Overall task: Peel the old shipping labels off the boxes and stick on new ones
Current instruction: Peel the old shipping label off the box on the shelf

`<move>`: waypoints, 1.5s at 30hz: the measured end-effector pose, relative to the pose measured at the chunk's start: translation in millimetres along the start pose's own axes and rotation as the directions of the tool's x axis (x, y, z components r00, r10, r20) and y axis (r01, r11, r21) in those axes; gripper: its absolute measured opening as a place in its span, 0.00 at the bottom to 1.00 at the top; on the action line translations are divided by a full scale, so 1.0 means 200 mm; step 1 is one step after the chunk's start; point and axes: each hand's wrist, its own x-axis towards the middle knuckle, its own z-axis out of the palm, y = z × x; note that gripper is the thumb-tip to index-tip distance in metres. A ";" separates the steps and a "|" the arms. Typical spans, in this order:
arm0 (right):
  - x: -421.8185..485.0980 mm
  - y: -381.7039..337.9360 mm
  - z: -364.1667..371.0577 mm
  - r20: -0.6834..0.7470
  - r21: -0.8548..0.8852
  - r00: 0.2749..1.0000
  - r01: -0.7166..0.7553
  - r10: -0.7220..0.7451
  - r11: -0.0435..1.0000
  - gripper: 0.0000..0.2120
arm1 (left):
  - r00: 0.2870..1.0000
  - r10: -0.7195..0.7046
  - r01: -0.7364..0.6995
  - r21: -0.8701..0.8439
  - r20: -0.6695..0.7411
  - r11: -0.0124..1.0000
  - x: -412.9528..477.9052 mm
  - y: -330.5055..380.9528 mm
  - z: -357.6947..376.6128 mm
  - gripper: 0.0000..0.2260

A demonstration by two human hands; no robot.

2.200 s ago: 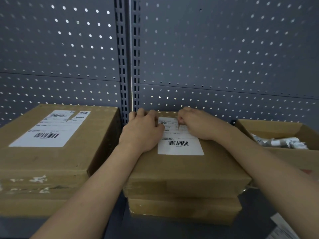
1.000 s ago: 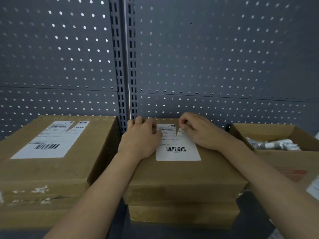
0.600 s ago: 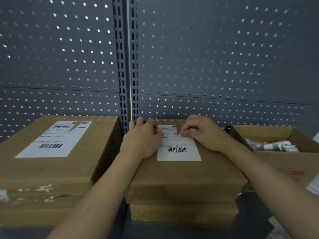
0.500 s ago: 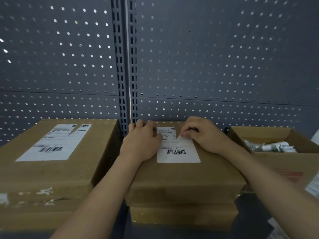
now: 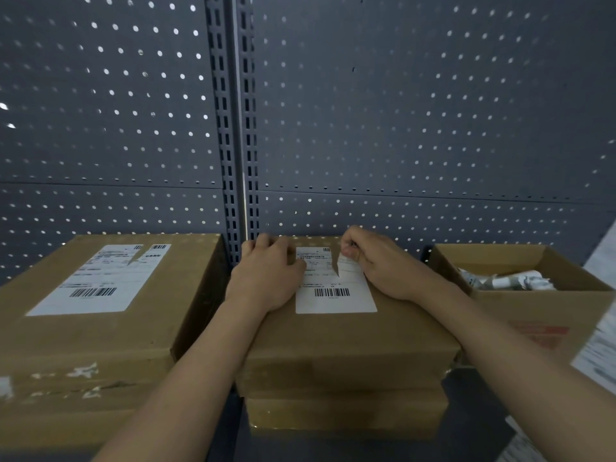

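A white shipping label (image 5: 333, 295) with a barcode lies on the top of the middle cardboard box (image 5: 350, 338), which sits on a second flat box. My left hand (image 5: 263, 278) rests on the box top at the label's left edge, its fingers curled over the far edge. My right hand (image 5: 383, 265) pinches the label's far right corner, and a narrow tear runs down the label beside it. The big box (image 5: 100, 331) on the left carries its own white label (image 5: 100, 281), torn at the top.
An open cardboard box (image 5: 533, 315) at the right holds crumpled white paper (image 5: 506, 281). White sheets (image 5: 596, 348) show at the right edge. A grey pegboard wall (image 5: 400, 128) with a slotted upright stands right behind the boxes.
My right hand has pulled the label's far right corner up and a tear has opened down the label. The left hand has stayed on the box.
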 end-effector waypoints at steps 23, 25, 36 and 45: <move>-0.06 -0.10 -0.05 -0.079 0.068 0.997 -0.004 0.009 0.998 0.05 | 1.000 -0.008 0.008 -0.001 0.006 1.000 0.00 0.00 0.00 0.18; -0.08 -0.13 -0.06 -0.079 0.079 0.996 -0.028 0.034 0.996 0.05 | 1.000 -0.010 0.010 0.002 0.007 1.000 0.00 0.00 -0.01 0.17; -0.24 -0.23 -0.03 0.011 -0.133 0.986 -0.164 0.167 0.977 0.13 | 1.000 -0.011 0.010 0.021 0.017 1.000 -0.01 0.02 -0.01 0.18; -0.24 -0.18 0.00 -0.042 -0.121 0.989 -0.147 0.143 0.982 0.08 | 0.998 0.018 -0.018 0.006 0.068 1.000 -0.01 0.02 -0.03 0.20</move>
